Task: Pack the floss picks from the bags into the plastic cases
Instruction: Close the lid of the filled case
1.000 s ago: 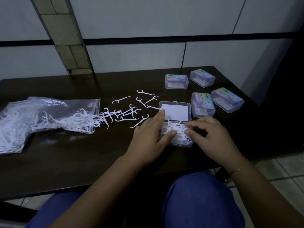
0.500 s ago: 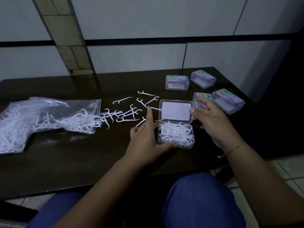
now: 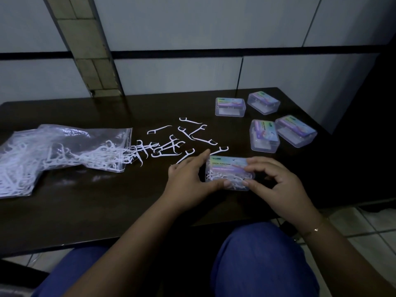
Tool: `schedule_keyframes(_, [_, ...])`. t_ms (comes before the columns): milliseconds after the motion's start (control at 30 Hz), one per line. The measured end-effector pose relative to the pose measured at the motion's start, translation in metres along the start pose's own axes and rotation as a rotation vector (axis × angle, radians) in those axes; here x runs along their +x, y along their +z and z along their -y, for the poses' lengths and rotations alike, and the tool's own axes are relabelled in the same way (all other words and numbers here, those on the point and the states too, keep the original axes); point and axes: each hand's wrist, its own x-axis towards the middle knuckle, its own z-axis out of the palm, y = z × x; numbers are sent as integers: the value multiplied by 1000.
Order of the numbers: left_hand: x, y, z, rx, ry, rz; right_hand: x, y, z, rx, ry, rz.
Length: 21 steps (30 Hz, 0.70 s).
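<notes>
A clear plastic case full of white floss picks sits near the table's front edge, its labelled lid folded down over the picks. My left hand grips its left end, thumb along the front. My right hand holds its right end between thumb and curled fingers. Loose floss picks lie scattered on the dark table behind my left hand. A clear bag stuffed with picks lies at the left, its mouth spilling picks toward the middle.
Several closed labelled cases stand at the back right, among them one and another. The dark table ends just right of them; tiled floor lies beyond. A wall runs behind the table.
The case's lid, open and upright before, has been folded down over the picks. My right hand moved from the lid's edge to the case's right end.
</notes>
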Motion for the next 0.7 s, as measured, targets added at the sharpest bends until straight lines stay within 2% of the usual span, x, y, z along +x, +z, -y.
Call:
schedule_keyframes(233, [3,1,4,-13,-6,-6,-4,1,-1,-37,-34,21])
schedule_keyframes(467, [3,-1,4,27,26,28,-5,3,-6,-168,-143,-38])
schedule_keyframes(600, [4,-1,2,38,48,42,-6,4,-7,-143,-152,-53])
schedule_keyframes(700, [-1,-4,1,30,129,37,-8,6,-10,-160,-164,-45])
